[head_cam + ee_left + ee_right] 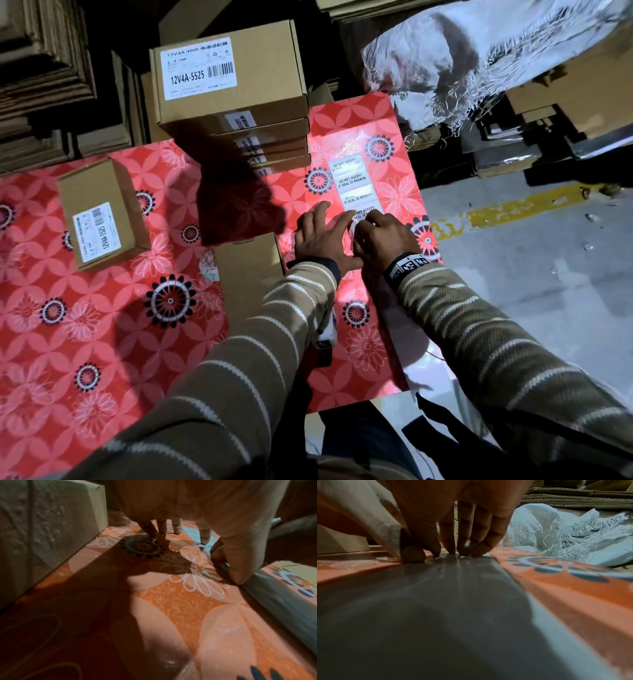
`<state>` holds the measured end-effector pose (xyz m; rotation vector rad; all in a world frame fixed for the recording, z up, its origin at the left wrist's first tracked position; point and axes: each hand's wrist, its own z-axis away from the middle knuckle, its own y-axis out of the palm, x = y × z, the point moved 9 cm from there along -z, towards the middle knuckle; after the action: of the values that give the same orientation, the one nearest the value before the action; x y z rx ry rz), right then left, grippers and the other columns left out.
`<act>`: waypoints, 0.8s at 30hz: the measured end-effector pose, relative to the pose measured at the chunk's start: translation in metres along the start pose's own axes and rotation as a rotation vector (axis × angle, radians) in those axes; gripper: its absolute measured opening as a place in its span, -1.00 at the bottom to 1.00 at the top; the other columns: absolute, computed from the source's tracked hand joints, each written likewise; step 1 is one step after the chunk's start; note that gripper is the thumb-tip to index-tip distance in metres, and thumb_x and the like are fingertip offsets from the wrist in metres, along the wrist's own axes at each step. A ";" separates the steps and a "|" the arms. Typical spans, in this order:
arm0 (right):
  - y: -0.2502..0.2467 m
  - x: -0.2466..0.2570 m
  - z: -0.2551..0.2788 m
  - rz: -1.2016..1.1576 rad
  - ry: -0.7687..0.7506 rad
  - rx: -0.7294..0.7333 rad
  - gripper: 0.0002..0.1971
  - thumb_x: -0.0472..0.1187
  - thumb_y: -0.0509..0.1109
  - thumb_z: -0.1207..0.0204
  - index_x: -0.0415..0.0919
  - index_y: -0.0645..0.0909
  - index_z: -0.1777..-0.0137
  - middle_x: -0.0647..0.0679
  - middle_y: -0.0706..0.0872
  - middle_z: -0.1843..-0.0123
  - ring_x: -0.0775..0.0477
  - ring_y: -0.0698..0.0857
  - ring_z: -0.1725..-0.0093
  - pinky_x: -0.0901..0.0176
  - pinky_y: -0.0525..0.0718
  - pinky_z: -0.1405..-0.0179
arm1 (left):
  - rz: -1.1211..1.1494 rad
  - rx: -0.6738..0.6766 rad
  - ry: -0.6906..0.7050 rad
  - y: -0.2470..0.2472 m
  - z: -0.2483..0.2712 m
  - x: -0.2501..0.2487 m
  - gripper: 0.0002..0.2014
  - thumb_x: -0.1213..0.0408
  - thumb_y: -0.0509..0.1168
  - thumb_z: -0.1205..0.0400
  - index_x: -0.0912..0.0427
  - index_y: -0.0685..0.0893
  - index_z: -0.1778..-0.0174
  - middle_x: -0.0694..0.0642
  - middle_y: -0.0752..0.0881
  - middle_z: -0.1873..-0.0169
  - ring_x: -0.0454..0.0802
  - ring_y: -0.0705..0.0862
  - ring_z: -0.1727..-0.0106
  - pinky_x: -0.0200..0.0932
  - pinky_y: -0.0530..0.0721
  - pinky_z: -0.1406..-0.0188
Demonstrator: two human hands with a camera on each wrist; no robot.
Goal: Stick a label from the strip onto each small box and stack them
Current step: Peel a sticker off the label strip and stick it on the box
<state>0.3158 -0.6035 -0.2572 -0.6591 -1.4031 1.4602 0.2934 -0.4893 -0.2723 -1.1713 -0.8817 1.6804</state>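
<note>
Two long sleeves (479, 329), olive-brown knit, thin wavy off-white stripes running across. Dark ribbed cuff (329, 265) at left wrist. Black-and-white wristband (407, 265) with square coded markers on right wrist. White camera unit (327, 330) with dark mark under left forearm, mostly hidden. Left hand (320, 236) and right hand (383, 240) bare, no rings or gloves visible. Dark trousers (359, 438) at bottom edge.

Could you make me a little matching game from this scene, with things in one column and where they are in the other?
Things:
1. label strip
2. stack of boxes
3. lone labelled box
4. plain box

Places:
A. far left of the table
B. back of the table
C. beside the left hand
D. under both hands' fingertips

Pairs: 1-D, 2-B, 3-A, 4-C
</note>
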 end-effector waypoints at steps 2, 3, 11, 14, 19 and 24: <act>0.002 0.000 0.000 -0.001 0.011 0.004 -0.77 -0.04 0.51 -0.38 -0.17 0.70 0.08 -0.14 0.64 0.06 -0.29 0.67 0.10 0.04 0.60 0.38 | -0.002 0.001 -0.004 0.000 0.000 0.000 -0.02 -0.24 0.51 -0.07 -0.48 0.31 -0.48 -0.04 0.09 -0.64 0.15 0.08 -0.63 0.15 0.40 -0.36; 0.002 0.000 0.000 0.003 0.016 0.009 -0.79 -0.04 0.51 -0.37 -0.17 0.71 0.11 -0.13 0.63 0.08 -0.28 0.66 0.10 0.05 0.61 0.39 | -0.001 -0.001 -0.003 0.000 0.000 0.000 -0.02 -0.24 0.51 -0.07 -0.48 0.31 -0.49 -0.04 0.09 -0.64 0.15 0.09 -0.63 0.15 0.40 -0.36; 0.003 0.000 0.001 0.038 0.020 0.073 -0.76 -0.03 0.58 -0.24 -0.03 0.68 0.13 -0.03 0.59 0.04 -0.20 0.64 0.04 0.14 0.42 0.36 | 0.009 -0.019 0.000 -0.001 0.000 0.000 -0.01 -0.25 0.50 -0.06 -0.48 0.32 -0.48 -0.05 0.12 -0.63 0.14 0.11 -0.62 0.15 0.40 -0.36; 0.002 -0.004 0.000 0.016 0.026 0.070 -0.79 -0.04 0.56 -0.24 0.00 0.69 0.14 0.00 0.60 0.06 -0.19 0.66 0.07 0.15 0.41 0.36 | -0.003 -0.012 0.001 -0.001 0.001 0.001 -0.01 -0.28 0.52 -0.07 -0.49 0.31 -0.49 -0.05 0.10 -0.63 0.13 0.10 -0.61 0.14 0.40 -0.35; -0.003 -0.010 0.005 -0.086 -0.050 0.018 -0.81 0.02 0.42 -0.47 -0.01 0.72 0.00 -0.01 0.66 -0.05 -0.21 0.71 0.07 0.07 0.65 0.27 | -0.011 0.002 -0.001 0.000 0.001 0.000 0.02 -0.32 0.50 -0.06 -0.49 0.30 -0.50 -0.06 0.08 -0.64 0.13 0.09 -0.62 0.13 0.38 -0.34; -0.004 -0.006 0.004 -0.029 -0.020 0.029 -0.75 0.08 0.37 -0.53 -0.05 0.73 -0.04 -0.03 0.64 -0.10 -0.19 0.68 -0.05 0.06 0.61 0.18 | -0.008 0.013 -0.002 0.002 0.001 0.001 0.01 -0.30 0.50 -0.06 -0.50 0.28 -0.50 -0.06 0.06 -0.64 0.13 0.07 -0.63 0.14 0.38 -0.35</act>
<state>0.3152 -0.6107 -0.2541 -0.6048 -1.3985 1.4658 0.2921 -0.4897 -0.2745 -1.1566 -0.8746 1.6782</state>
